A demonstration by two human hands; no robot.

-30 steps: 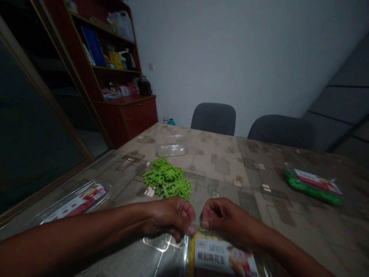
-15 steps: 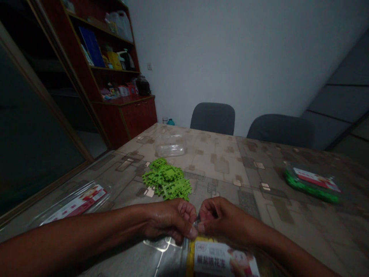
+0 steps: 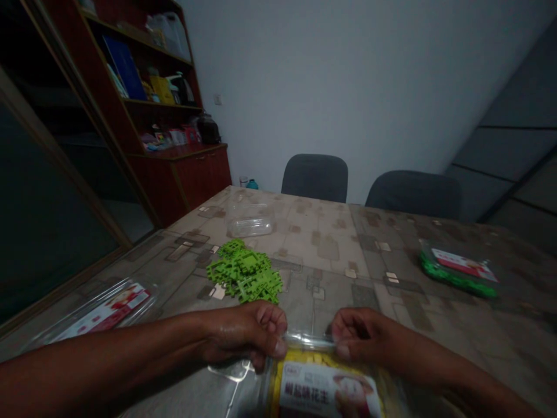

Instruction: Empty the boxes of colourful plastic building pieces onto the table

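A clear plastic box (image 3: 319,380) with a white and red label and yellow pieces inside sits at the near edge of the table. My left hand (image 3: 250,334) is closed on the far rim of its lid at the left. At the right end of the same rim my right hand (image 3: 363,337) pinches the lid. Just beyond my left hand lies a heap of green plastic pieces (image 3: 241,271).
The patterned table (image 3: 335,249) also bears an empty clear tray (image 3: 251,220) at the far left, a labelled clear box (image 3: 102,307) near the left edge and a box of green pieces (image 3: 456,270) at the right. Two dark chairs (image 3: 315,177) stand behind; a red cabinet (image 3: 174,168) is left.
My hands were pinched close together at the middle of the lid's rim. Now they have drawn apart along it, the right hand moving right. The view has shifted a little.
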